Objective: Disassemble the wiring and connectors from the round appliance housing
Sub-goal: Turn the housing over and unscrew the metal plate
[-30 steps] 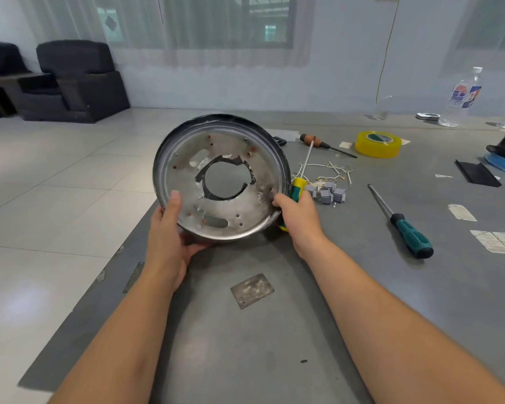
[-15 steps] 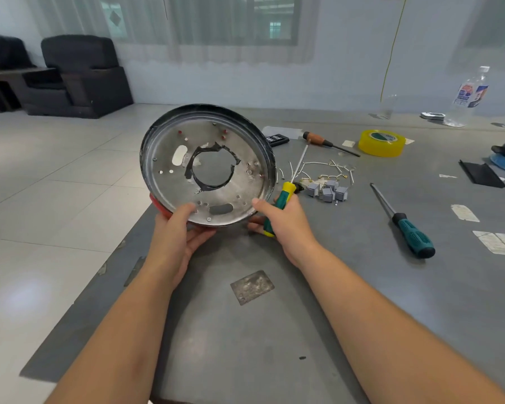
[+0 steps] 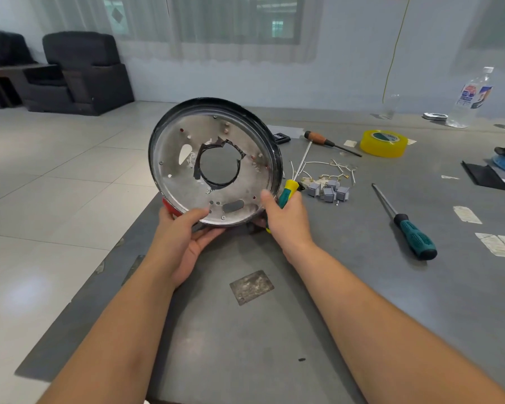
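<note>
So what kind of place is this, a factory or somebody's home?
Probably an informal workroom, not a factory. A plain grey table carries loose screwdrivers, a tape roll and removed grey connectors, while dark armchairs stand on a tiled floor by a curtained window.

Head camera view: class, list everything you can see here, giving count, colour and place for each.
Round housing: one, silver with black rim, held tilted above the table's near-left edge.
Screwdriver with yellow-green handle: one, in the right hand.
Other screwdrivers: two, green-black right, brown-handled far.
Connectors: a grey cluster with white wires, right of the housing.
Tape roll: one, yellow, far right.
Bottle: one, clear, far right.
Table: one, grey.
Armchairs: two, black, far left.
Left hand, right hand: gripping the housing's lower rim.
</note>
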